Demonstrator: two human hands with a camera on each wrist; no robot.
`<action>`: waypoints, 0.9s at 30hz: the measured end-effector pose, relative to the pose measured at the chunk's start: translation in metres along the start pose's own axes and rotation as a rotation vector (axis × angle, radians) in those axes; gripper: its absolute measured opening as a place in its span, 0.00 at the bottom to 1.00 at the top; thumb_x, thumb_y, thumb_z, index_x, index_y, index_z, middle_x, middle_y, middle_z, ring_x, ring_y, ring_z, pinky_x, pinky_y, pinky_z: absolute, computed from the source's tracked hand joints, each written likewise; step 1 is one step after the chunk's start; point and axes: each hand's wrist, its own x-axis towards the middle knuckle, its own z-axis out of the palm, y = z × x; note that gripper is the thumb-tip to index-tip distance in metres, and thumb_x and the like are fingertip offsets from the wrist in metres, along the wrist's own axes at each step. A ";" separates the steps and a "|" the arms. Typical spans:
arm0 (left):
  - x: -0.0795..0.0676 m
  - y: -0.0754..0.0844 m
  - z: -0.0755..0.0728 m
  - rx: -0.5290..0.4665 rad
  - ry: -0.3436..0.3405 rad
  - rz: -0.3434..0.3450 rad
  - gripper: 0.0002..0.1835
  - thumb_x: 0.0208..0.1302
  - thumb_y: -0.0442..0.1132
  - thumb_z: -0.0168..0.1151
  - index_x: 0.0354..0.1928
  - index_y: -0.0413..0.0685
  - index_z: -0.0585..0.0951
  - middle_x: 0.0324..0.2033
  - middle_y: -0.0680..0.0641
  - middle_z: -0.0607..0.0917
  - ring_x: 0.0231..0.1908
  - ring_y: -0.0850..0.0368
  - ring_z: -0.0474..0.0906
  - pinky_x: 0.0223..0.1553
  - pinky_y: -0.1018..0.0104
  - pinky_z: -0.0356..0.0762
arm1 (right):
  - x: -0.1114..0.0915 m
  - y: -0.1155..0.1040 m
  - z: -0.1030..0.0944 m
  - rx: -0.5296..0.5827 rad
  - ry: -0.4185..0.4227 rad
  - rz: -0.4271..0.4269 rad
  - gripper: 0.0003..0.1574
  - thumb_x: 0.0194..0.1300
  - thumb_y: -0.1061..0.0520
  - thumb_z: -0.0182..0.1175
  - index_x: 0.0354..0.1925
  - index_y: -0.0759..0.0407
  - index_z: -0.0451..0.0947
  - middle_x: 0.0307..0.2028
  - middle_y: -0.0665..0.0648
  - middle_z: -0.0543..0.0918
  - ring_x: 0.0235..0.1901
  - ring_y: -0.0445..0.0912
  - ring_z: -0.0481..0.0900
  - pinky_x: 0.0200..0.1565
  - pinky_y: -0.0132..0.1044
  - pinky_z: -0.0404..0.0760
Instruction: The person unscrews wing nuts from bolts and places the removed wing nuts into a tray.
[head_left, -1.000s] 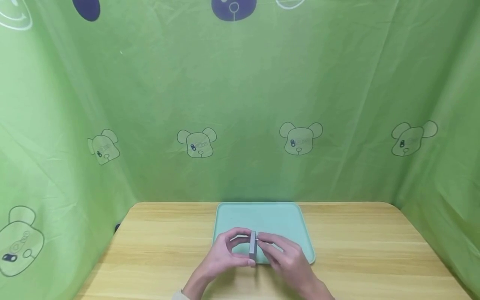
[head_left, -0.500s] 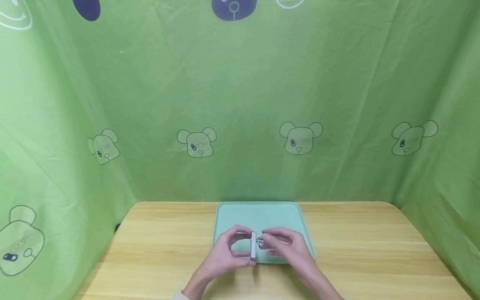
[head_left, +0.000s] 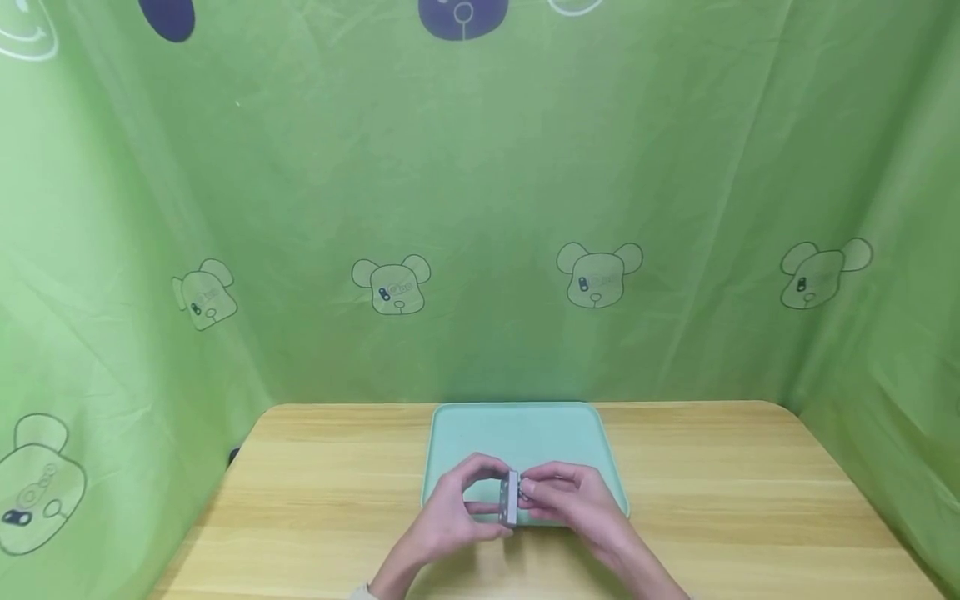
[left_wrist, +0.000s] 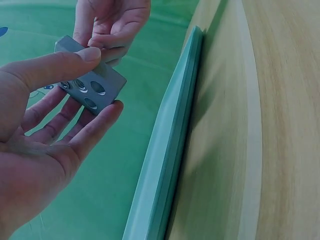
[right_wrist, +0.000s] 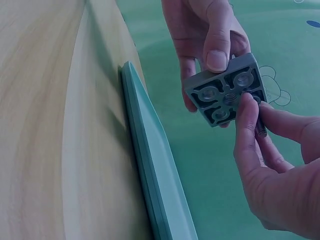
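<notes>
A square grey metal block (head_left: 509, 500) is held on edge above the tray's front by my left hand (head_left: 448, 510). Thumb and fingers grip its opposite edges. Round holes show in the block's face (left_wrist: 97, 89) in the left wrist view. The other face (right_wrist: 212, 100), in the right wrist view, has recessed corner rings and a threaded centre hole. My right hand (head_left: 588, 504) pinches a small metal bolt (right_wrist: 261, 128) between thumb and index finger, right at one corner of that face. The bolt's threaded shank points away from the block; its head is hidden by the fingertips.
A mint-green tray (head_left: 525, 425) with a raised rim lies below the hands at the middle of the wooden table (head_left: 720, 483). Green curtain (head_left: 495, 167) with bear-head prints hangs behind the table and along both sides.
My right hand has turned over, its thumb now on the near side, drew slightly away from the block with the bolt, then came back close. The left hand has tilted the block, showing its holed face.
</notes>
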 end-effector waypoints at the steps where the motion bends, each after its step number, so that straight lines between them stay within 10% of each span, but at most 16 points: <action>1: 0.000 0.000 0.000 0.002 0.001 -0.002 0.38 0.44 0.16 0.74 0.60 0.44 0.76 0.59 0.41 0.76 0.63 0.35 0.73 0.55 0.55 0.86 | 0.000 0.000 0.001 -0.010 0.008 -0.006 0.25 0.64 0.60 0.71 0.53 0.75 0.79 0.44 0.66 0.88 0.42 0.53 0.89 0.51 0.47 0.90; 15: -0.001 0.000 -0.003 -0.070 -0.002 -0.050 0.37 0.46 0.21 0.77 0.61 0.43 0.77 0.61 0.38 0.77 0.64 0.42 0.75 0.54 0.51 0.88 | -0.005 -0.004 0.012 -0.236 0.162 -0.225 0.10 0.60 0.61 0.74 0.39 0.66 0.87 0.39 0.62 0.89 0.36 0.51 0.90 0.39 0.48 0.93; 23: 0.000 -0.002 -0.009 -0.165 0.012 -0.099 0.36 0.47 0.22 0.77 0.62 0.41 0.77 0.63 0.34 0.75 0.64 0.43 0.75 0.56 0.49 0.86 | 0.001 0.006 0.015 -0.632 0.169 -0.933 0.15 0.54 0.71 0.74 0.39 0.57 0.89 0.37 0.50 0.90 0.36 0.42 0.88 0.39 0.29 0.90; 27: 0.000 -0.001 -0.011 -0.180 0.007 -0.101 0.36 0.48 0.22 0.77 0.62 0.40 0.77 0.62 0.35 0.77 0.64 0.42 0.75 0.56 0.47 0.86 | 0.008 0.008 0.010 -0.786 0.129 -1.260 0.05 0.67 0.64 0.67 0.41 0.61 0.88 0.40 0.54 0.89 0.36 0.47 0.89 0.43 0.26 0.88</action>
